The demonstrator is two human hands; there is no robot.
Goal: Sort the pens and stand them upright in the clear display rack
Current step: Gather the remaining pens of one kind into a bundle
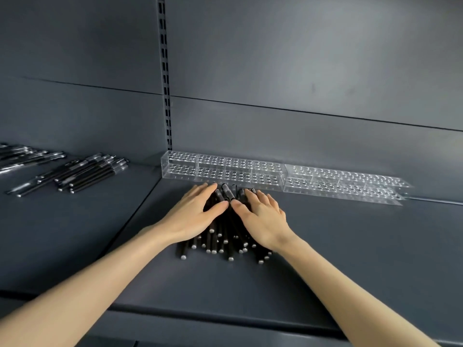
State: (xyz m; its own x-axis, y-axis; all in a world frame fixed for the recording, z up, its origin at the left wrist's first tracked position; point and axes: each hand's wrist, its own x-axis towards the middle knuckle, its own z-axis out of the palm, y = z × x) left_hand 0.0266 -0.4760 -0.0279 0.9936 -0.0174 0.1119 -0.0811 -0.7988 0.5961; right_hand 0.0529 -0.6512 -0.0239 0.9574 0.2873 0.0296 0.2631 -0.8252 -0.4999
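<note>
Black, slim pens (216, 242) with silver end caps are heaped on the matte grey shelf (350, 251), just before the clear rack (220, 171) — a stepped plastic box drilled with round holes. The heap is pressed by the left hand (193, 216) and right hand (263, 219), fingers straight, slightly spread. More pens (85, 171) are laid far left.

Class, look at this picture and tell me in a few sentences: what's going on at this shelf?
A person's left hand and right hand lie flat on a pile of black pens on the grey shelf, seemingly gathering it. Two clear racks stand just behind, with no pens in them yet. Other loose pens lie further left.
</note>
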